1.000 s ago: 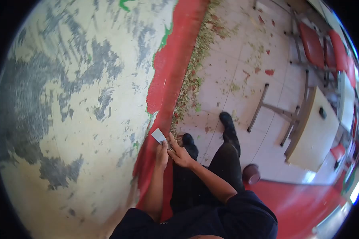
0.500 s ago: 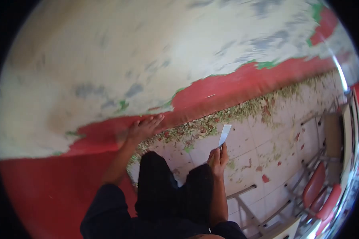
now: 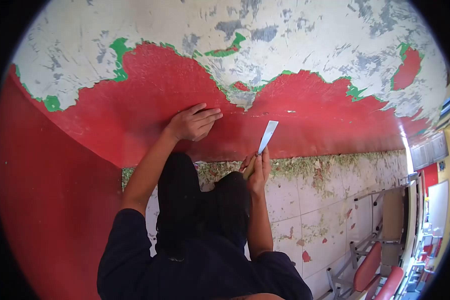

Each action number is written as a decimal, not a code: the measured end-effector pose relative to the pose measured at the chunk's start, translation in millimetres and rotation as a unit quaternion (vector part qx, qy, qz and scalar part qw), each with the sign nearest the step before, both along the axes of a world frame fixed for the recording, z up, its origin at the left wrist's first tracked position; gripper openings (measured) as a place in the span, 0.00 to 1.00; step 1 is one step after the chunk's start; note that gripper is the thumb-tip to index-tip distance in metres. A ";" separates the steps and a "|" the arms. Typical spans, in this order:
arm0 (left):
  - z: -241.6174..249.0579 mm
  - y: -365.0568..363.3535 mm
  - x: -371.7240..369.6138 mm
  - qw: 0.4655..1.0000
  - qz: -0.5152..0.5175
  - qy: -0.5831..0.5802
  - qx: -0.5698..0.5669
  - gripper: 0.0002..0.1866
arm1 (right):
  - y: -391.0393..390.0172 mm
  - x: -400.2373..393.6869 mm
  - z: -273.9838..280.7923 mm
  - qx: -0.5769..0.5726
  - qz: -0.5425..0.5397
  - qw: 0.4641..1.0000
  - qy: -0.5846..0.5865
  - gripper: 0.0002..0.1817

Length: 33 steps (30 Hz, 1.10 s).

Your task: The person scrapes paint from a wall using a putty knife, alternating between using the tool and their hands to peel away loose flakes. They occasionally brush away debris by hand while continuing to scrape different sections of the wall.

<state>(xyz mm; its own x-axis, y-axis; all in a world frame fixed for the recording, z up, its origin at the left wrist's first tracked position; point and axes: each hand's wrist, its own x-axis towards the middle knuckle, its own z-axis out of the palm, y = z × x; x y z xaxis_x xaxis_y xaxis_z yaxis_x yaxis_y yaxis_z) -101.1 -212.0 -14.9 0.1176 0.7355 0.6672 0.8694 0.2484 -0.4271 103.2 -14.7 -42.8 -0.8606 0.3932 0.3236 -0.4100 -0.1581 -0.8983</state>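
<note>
My right hand (image 3: 257,172) grips a scraper (image 3: 268,136) by its light-coloured handle, its flat metal blade pointing up toward the wall. My left hand (image 3: 196,122) is against the red lower part of the wall (image 3: 155,95), fingers stretched out to the right and holding nothing. Above the hands the red paint ends in a ragged edge with green patches (image 3: 120,57). Higher up the wall is bare whitish plaster (image 3: 285,50) with grey marks. The blade's tip overlaps the red band in this view, right of my left hand.
Paint flakes (image 3: 330,162) lie along the foot of the wall and over the tiled floor (image 3: 285,215). Chairs with red seats (image 3: 370,265) and metal-framed furniture (image 3: 385,215) stand at the right. A red wall (image 3: 50,200) meets this one at the left corner.
The view has swung up and left, showing more of the wall. My left hand sits farther up the red band; the scraper stays in my right hand, now nearer the wall.
</note>
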 end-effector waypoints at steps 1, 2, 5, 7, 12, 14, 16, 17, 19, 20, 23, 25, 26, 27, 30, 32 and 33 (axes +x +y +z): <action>3.5 1.1 0.2 1.000 -0.009 -0.019 0.013 0.05 | 0.2 -1.7 6.0 -0.009 0.008 1.000 0.004 0.28; 4.9 3.4 -0.7 0.999 -0.021 -0.040 0.026 0.05 | 0.8 -5.8 10.6 -0.019 0.016 1.000 0.006 0.28; 16.7 24.8 45.1 0.951 -0.001 -0.275 0.142 0.09 | -14.7 -7.4 32.3 0.011 0.040 0.998 -0.051 0.31; 22.9 53.4 74.7 0.827 -0.059 -0.514 0.219 0.12 | -15.9 -16.8 30.4 0.091 0.064 0.992 -0.063 0.30; 20.9 95.6 82.9 0.427 -0.179 -0.830 0.310 0.21 | -24.4 -33.5 23.7 0.229 0.006 0.965 -0.128 0.31; 29.6 95.9 79.3 0.410 -0.166 -0.841 0.310 0.21 | -23.5 -37.4 22.3 0.195 0.011 0.976 -0.097 0.32; 38.8 97.5 86.7 0.405 -0.138 -0.847 0.316 0.21 | -20.8 -43.4 7.2 0.232 -0.056 0.971 -0.027 0.30; 33.5 100.1 84.1 0.395 -0.153 -0.843 0.330 0.22 | -17.9 -50.0 1.5 0.252 -0.088 0.964 0.009 0.30; 25.1 107.1 79.7 0.373 -0.185 -0.836 0.357 0.23 | -14.4 -65.2 11.5 0.286 -0.128 0.949 0.032 0.27; 27.4 111.3 75.3 0.378 -0.164 -0.823 0.391 0.25 | -12.5 -70.2 14.7 0.303 -0.146 0.941 0.039 0.26; 33.5 110.5 69.9 0.415 -0.158 -0.807 0.388 0.25 | -10.0 -80.6 12.2 0.287 -0.134 0.948 0.021 0.24; 25.3 117.3 72.6 0.365 -0.145 -0.833 0.390 0.24 | -8.1 -85.7 8.1 0.303 -0.181 0.931 0.088 0.23; 25.6 119.0 68.8 0.399 -0.140 -0.822 0.381 0.24 | -7.3 -88.1 6.0 0.297 -0.182 0.933 0.091 0.22; 27.4 118.6 68.5 0.427 -0.131 -0.813 0.373 0.24 | -6.9 -90.3 6.1 0.291 -0.182 0.934 0.094 0.22; 43.9 121.2 67.2 0.418 -0.152 -0.806 0.390 0.24 | -4.6 -85.1 22.7 0.243 -0.129 0.961 -0.001 0.22; 19.8 123.0 74.8 0.396 -0.139 -0.821 0.388 0.24 | -0.2 -78.6 5.1 0.292 -0.162 0.942 0.031 0.22; 19.9 122.8 77.5 0.391 -0.135 -0.825 0.385 0.24 | -1.3 -79.0 3.7 0.314 -0.181 0.931 0.053 0.22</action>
